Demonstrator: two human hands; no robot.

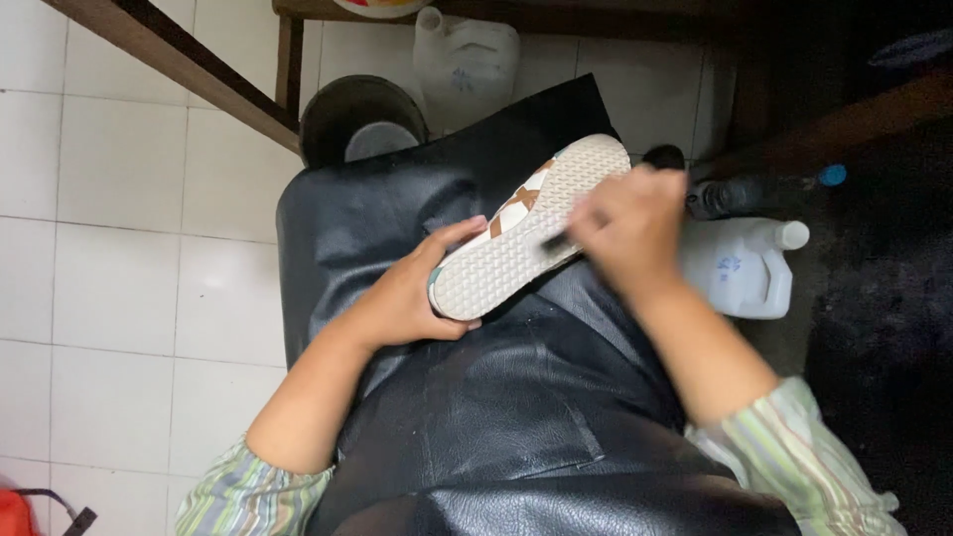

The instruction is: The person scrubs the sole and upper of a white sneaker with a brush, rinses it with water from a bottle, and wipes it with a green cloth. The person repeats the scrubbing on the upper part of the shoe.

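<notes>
Black leather, or something like it, covers the person's lap as an apron [476, 397], and it seems to be there as a working surface that shields the clothes, since a shoe [531, 223] is held over it sole upward. The shoe lies near the centre of the view, its pale, cross-hatched sole running from about 7 o'clock at the heel to 1 o'clock at the toe, with brown and white straps of the upper showing along its left edge. The left hand [417, 293] sits at 8 o'clock of the shoe and is curled around the heel end, thumb along the upper and fingers wrapped under, a firm grasp that likely steadies the shoe and tilts the sole toward the face. The right hand [625, 228] is at 3 o'clock of the shoe, blurred by motion, its fingers partly closed over the sole edge; something dark and slim shows beneath them, perhaps a small brush or tool, but I cannot tell what it is or how tightly it is gripped. Both forearms come out of striped sleeves [794, 447] at the bottom of the view. On the white tiled floor [109, 258], at 12 o'clock of the shoe, stand a dark round bucket [362, 124] and a translucent plastic jug [467, 60]; a second white jug [745, 263] lies at 3 o'clock, just beyond the right hand, with a dark bottle [730, 194] near it, all within easy reach of the lap.
</notes>
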